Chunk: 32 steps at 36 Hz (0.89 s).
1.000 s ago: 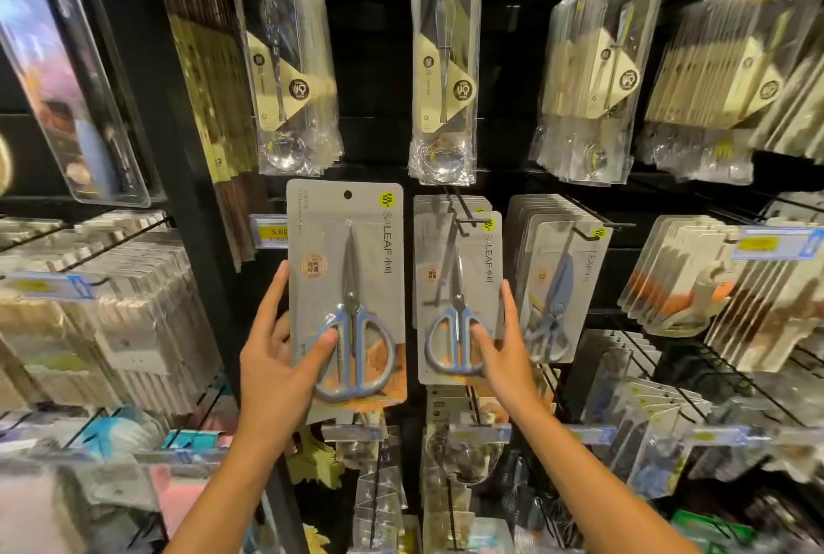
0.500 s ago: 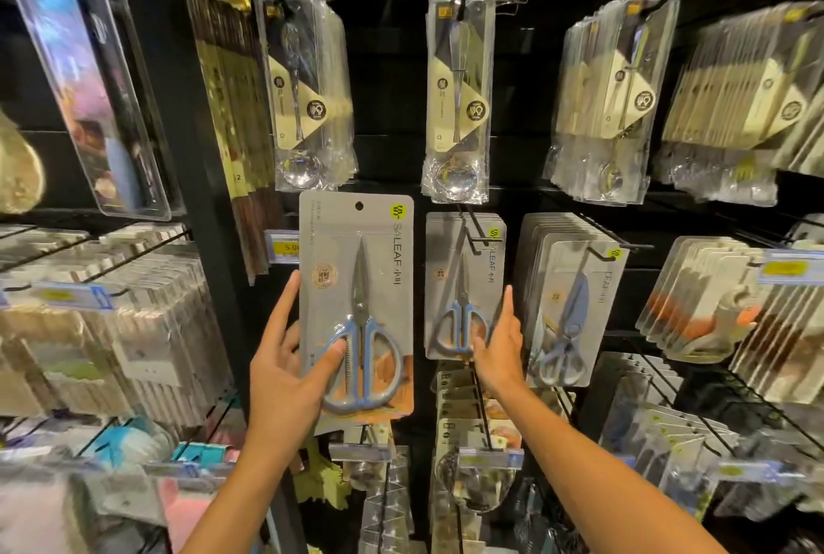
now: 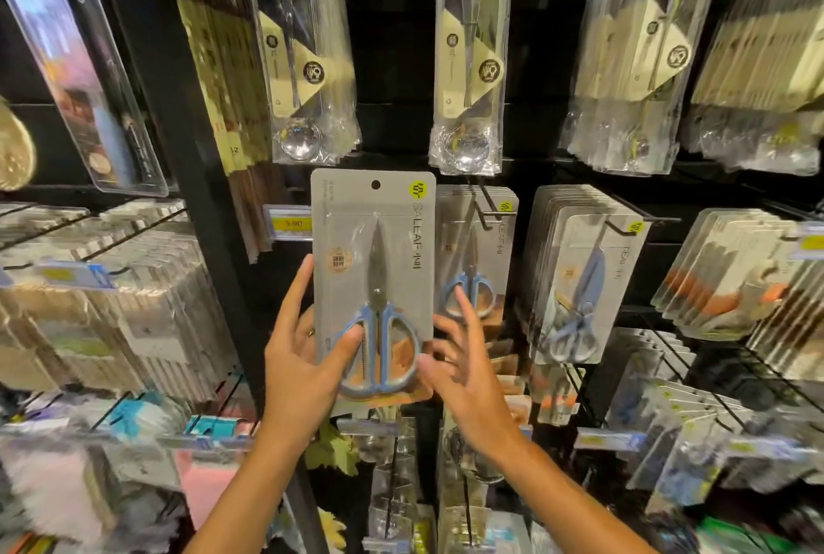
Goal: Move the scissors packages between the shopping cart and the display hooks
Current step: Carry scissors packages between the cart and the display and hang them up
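Note:
My left hand (image 3: pixel 303 357) holds a grey scissors package (image 3: pixel 372 241) upright by its lower left corner, thumb across the blue handles. It hangs free in front of the shelf, off any hook. My right hand (image 3: pixel 463 366) is beside the package's lower right edge, fingers spread, blurred, holding nothing that I can see. Behind it several matching scissors packages (image 3: pixel 477 250) hang on a black display hook (image 3: pixel 484 208). Another stack of scissors packages (image 3: pixel 584 277) hangs to the right. No shopping cart is in view.
Bagged ladles (image 3: pixel 307 63) hang on the row above. A black shelf upright (image 3: pixel 178 152) stands to the left, with stacks of packaged goods (image 3: pixel 111 299) beyond it. Price tags (image 3: pixel 287 223) and more hooks with packets fill the lower rows.
My right hand has come off the hanging scissors packages and moved left toward the package in my left hand. The held package has shifted slightly right and up.

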Motion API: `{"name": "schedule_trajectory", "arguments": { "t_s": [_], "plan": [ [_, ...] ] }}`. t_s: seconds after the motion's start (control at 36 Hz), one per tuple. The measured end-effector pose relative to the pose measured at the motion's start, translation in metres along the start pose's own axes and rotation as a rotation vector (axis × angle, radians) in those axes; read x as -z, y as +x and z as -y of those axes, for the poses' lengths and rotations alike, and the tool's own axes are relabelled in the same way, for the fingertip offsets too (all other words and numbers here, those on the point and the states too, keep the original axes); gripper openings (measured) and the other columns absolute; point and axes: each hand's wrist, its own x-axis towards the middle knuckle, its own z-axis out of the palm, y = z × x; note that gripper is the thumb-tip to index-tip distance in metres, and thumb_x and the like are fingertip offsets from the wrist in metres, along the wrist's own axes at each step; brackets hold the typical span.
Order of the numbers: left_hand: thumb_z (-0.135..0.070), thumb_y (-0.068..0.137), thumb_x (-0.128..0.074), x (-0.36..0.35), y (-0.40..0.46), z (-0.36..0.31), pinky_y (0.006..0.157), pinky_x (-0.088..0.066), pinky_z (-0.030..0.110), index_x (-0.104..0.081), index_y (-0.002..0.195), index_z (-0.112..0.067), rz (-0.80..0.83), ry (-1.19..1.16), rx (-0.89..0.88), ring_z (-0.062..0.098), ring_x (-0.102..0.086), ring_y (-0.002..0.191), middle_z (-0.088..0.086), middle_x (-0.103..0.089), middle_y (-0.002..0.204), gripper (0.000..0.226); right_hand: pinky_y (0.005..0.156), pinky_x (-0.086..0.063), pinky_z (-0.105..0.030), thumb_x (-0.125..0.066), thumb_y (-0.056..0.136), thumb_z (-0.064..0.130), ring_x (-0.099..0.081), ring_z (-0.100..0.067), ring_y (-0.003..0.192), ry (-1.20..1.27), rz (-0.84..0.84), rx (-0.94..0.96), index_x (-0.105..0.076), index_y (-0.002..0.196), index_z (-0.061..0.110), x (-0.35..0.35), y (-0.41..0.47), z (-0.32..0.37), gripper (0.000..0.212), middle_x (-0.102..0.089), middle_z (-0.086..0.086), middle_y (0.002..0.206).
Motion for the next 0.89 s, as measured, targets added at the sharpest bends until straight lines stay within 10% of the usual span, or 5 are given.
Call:
{"name": "schedule_trajectory", "arguments": {
  "t_s": [0.33,0.61,0.75,0.89],
  "plan": [
    [-0.019,0.079,-0.082,-0.003,0.004,0.011,0.103,-0.053,0.032,-0.011,0.156,-0.053,0.216,0.147,0.026,0.006,-0.055,0.133,-0.015,-0.049,0.151,0.110,0.098,-0.053,-0.025,-0.069,0.094,0.007,-0.061,-0.001,0.122,-0.140,-0.056,-0.034,-0.022,0.145,0.065,0.015,-0.012,0.003,0.090,-0.057,0.025,0.139],
    [-0.018,0.078,-0.086,-0.038,0.004,0.031,0.098,-0.051,0.017,0.012,0.151,-0.061,0.370,0.249,0.093,-0.012,-0.049,0.129,-0.047,-0.031,0.141,0.129,0.100,-0.053,-0.025,-0.069,0.094,0.007,-0.061,0.007,0.116,-0.221,-0.089,-0.144,-0.019,0.149,0.058,0.045,-0.035,-0.009,0.090,-0.047,0.052,0.128],
    [-0.017,0.080,-0.086,-0.060,0.006,0.034,0.092,-0.047,0.008,0.015,0.151,-0.058,0.414,0.251,0.114,-0.027,-0.047,0.117,-0.060,-0.028,0.129,0.130,0.098,-0.055,-0.028,-0.069,0.094,0.009,-0.065,0.000,0.114,-0.234,-0.182,-0.132,-0.019,0.139,0.075,0.060,-0.040,-0.015,0.094,-0.053,0.025,0.141],
    [-0.030,0.079,-0.084,-0.075,0.014,0.027,0.100,-0.051,0.023,0.016,0.149,-0.063,0.464,0.256,0.117,-0.007,-0.053,0.128,-0.029,-0.031,0.155,0.127,0.099,-0.055,-0.030,-0.070,0.093,0.010,-0.064,0.001,0.113,-0.249,-0.219,-0.128,-0.017,0.145,0.069,0.070,-0.042,-0.021,0.094,-0.049,0.014,0.147]
  ]
}}
